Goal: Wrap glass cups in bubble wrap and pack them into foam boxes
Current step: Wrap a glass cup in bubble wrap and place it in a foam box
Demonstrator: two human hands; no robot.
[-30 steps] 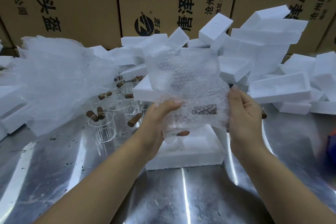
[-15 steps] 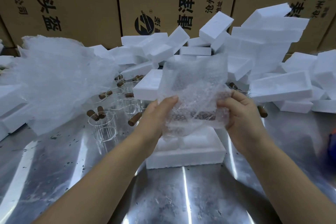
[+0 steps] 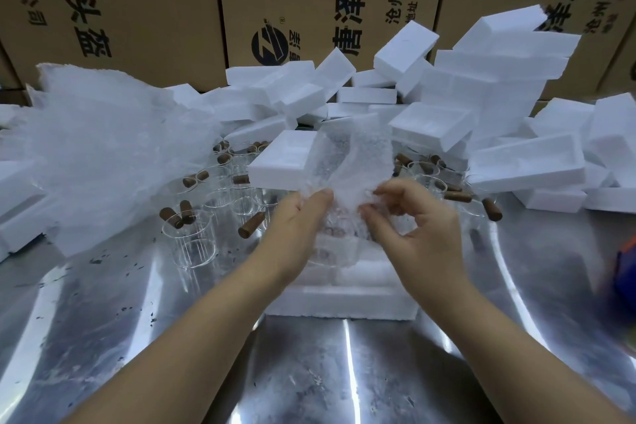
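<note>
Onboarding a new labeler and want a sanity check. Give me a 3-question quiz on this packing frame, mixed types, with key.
1. True or false: the clear bubble wrap sheet lies flat with no hand on it.
2. What lies just below the left hand and right hand? A) open white foam box B) red plastic bucket C) wooden crate
3. Fill in: the clear glass cups have stubby handles coloured ___.

Key: 1 false, both hands hold it up; 2 A; 3 brown.
</note>
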